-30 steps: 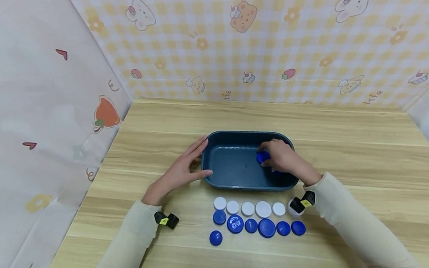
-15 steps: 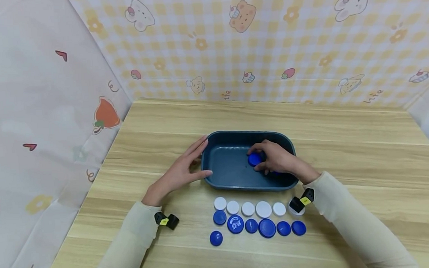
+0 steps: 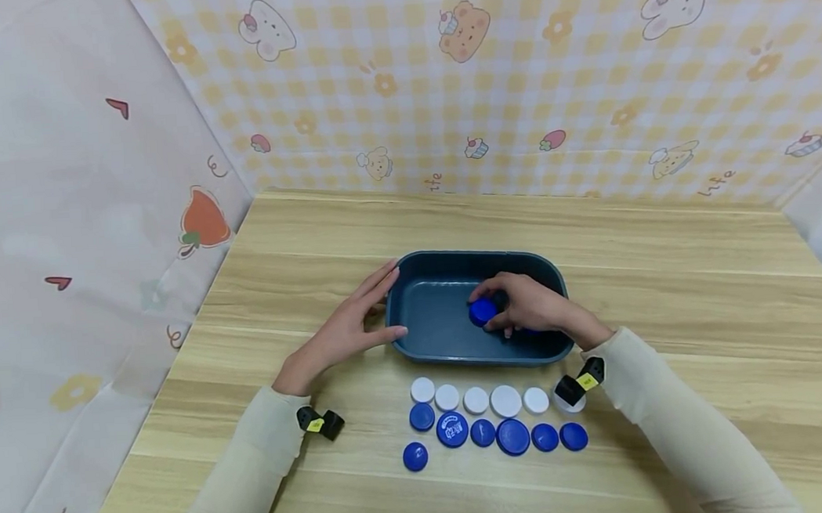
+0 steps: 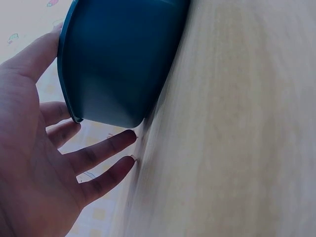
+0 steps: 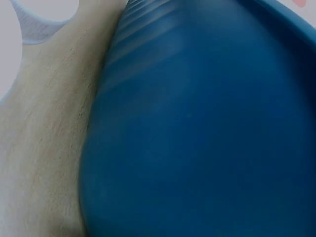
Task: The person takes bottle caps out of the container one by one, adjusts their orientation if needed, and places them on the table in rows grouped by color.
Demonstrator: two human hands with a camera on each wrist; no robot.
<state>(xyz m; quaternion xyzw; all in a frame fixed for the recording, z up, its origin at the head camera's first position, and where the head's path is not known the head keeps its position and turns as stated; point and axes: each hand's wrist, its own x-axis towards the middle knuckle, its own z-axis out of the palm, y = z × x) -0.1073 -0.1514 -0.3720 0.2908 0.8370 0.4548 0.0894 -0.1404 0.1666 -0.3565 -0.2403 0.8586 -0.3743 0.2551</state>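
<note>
A dark teal oblong plastic tub (image 3: 429, 318) stands mid-table in the head view. Inside it, my right hand (image 3: 534, 304) pinches a blue bottle cap (image 3: 483, 312) between thumb and fingers. Part of another blue cap (image 3: 531, 330) shows beneath that hand. My left hand (image 3: 348, 325) rests against the tub's left end, fingers spread, thumb and fingertips at the rim. In the left wrist view the lower fingers (image 4: 101, 150) extend loosely below the tub's wall (image 4: 118, 64). The right wrist view holds mostly the tub's outer side (image 5: 197, 123), which hides the right hand.
In front of the tub lies a row of white caps (image 3: 506, 400), the rightmost partly behind the right wrist camera (image 3: 580, 383). Closer to me runs a row of blue caps (image 3: 513, 436). One blue cap (image 3: 415, 456) sits apart at the lower left.
My right hand has moved left inside the tub, carrying the blue bottle cap toward the middle and slightly nearer me. The left hand has stayed in place.
</note>
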